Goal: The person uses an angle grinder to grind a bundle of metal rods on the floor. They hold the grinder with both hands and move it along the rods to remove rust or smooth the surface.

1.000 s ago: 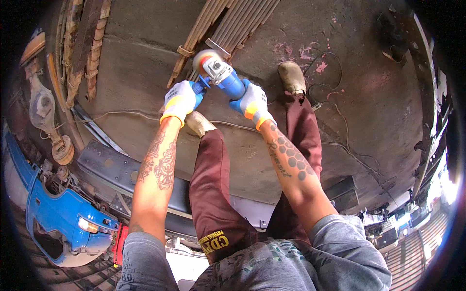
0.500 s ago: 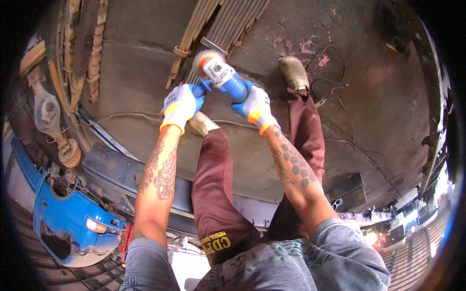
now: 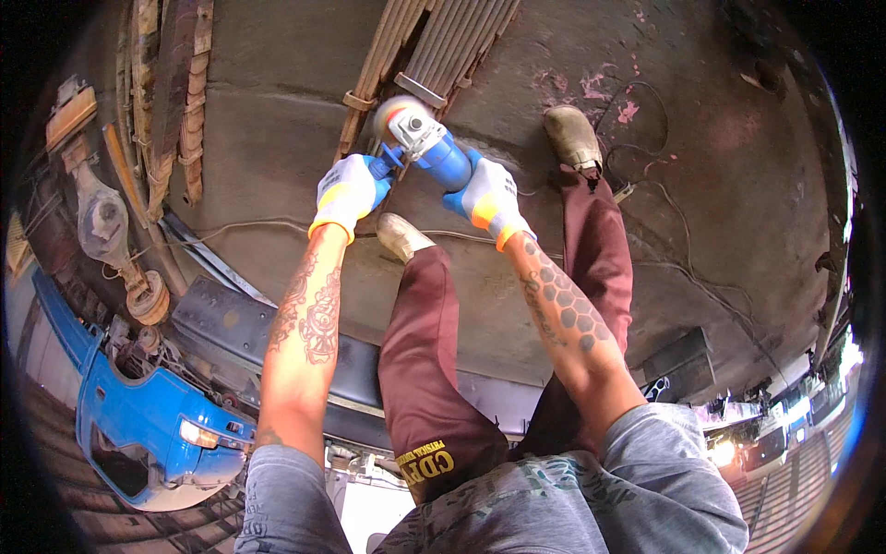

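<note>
A blue and silver angle grinder (image 3: 430, 148) is held out in front of me between both gloved hands. Its round disc looks blurred, and it overlaps the lower end of a stack of leaf springs (image 3: 459, 51); whether they touch I cannot tell. My left hand (image 3: 350, 191), in a white and blue glove with an orange cuff, is closed around the blue side handle. My right hand (image 3: 487, 196), gloved the same way, wraps round the rear of the grinder body. The fingers of both hands are partly hidden.
More leaf springs (image 3: 171, 92) lie at far left, beside a rusty axle housing (image 3: 101, 215). A dark steel beam (image 3: 231, 319) runs behind my legs. A thin cable (image 3: 678, 212) trails over the stained floor. A blue vehicle cab (image 3: 152, 420) shows at lower left.
The whole view has shifted slightly, carrying the surroundings to the right. The grinder sits slightly lower against the leaf springs, and both hands keep their hold on it.
</note>
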Demonstrator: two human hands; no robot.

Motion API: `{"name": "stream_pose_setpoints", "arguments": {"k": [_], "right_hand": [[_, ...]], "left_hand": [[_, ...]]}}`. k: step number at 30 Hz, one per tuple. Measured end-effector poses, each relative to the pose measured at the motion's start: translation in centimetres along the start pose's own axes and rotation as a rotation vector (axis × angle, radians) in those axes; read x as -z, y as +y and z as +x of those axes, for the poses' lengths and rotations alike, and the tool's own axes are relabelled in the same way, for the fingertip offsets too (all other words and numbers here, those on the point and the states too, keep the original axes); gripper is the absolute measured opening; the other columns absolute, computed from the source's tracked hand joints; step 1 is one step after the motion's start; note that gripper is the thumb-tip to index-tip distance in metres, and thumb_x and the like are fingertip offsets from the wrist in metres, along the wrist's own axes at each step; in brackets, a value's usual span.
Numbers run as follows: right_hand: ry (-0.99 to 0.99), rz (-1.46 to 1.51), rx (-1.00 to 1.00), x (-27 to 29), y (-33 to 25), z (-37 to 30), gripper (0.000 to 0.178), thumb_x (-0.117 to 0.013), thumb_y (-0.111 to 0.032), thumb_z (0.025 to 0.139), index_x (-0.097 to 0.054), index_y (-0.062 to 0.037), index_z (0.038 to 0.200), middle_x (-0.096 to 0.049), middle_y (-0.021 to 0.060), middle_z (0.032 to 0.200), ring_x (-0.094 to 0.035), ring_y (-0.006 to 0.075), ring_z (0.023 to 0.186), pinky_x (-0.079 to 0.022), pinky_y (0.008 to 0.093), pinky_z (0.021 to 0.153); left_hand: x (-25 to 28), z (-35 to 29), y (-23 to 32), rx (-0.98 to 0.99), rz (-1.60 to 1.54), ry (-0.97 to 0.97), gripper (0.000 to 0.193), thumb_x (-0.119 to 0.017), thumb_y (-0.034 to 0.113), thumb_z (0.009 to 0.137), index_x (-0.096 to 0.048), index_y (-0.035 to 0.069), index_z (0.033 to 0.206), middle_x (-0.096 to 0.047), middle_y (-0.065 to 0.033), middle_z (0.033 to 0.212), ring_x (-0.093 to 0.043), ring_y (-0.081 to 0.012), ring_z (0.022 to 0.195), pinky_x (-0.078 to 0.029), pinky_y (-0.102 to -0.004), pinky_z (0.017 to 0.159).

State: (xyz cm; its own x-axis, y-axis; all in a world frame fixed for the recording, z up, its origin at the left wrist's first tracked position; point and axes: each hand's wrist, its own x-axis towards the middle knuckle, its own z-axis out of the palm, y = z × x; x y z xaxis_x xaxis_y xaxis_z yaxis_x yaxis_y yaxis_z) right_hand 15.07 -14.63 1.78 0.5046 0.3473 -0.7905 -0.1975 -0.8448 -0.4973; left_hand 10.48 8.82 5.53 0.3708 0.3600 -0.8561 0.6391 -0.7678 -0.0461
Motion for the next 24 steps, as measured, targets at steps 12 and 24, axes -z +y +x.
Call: {"name": "stream_pose_setpoints", "arguments": {"k": [12, 24], "right_hand": [[-0.003, 0.040, -0.011, -0.3, 0.7, 0.0, 0.055, -0.087, -0.031, 0.066, -0.071, -0.0092, 0.115, -0.080, 0.0201, 0.104, -0.076, 0.0402, 0.100, -0.059, 0.0475, 0.090], [-0.010, 0.093, 0.049, -1.5, 2.1, 1.7, 0.071, -0.091, -0.033, 0.063, -0.071, -0.0082, 0.127, -0.080, 0.0206, 0.102, -0.078, 0.0363, 0.094, -0.061, 0.0456, 0.087]], "left_hand": [[0.4, -0.9, 1.1, 0.011, 0.001, 0.003, 0.039, -0.077, 0.045, 0.089, -0.084, 0.012, 0.109, -0.079, -0.0219, 0.109, -0.076, -0.0428, 0.106, -0.059, -0.0504, 0.092], [-0.2, -1.3, 0.8, 0.017, -0.011, 0.026, 0.039, -0.073, 0.048, 0.092, -0.083, 0.016, 0.113, -0.078, -0.0219, 0.112, -0.074, -0.0441, 0.108, -0.058, -0.0518, 0.094]]}}
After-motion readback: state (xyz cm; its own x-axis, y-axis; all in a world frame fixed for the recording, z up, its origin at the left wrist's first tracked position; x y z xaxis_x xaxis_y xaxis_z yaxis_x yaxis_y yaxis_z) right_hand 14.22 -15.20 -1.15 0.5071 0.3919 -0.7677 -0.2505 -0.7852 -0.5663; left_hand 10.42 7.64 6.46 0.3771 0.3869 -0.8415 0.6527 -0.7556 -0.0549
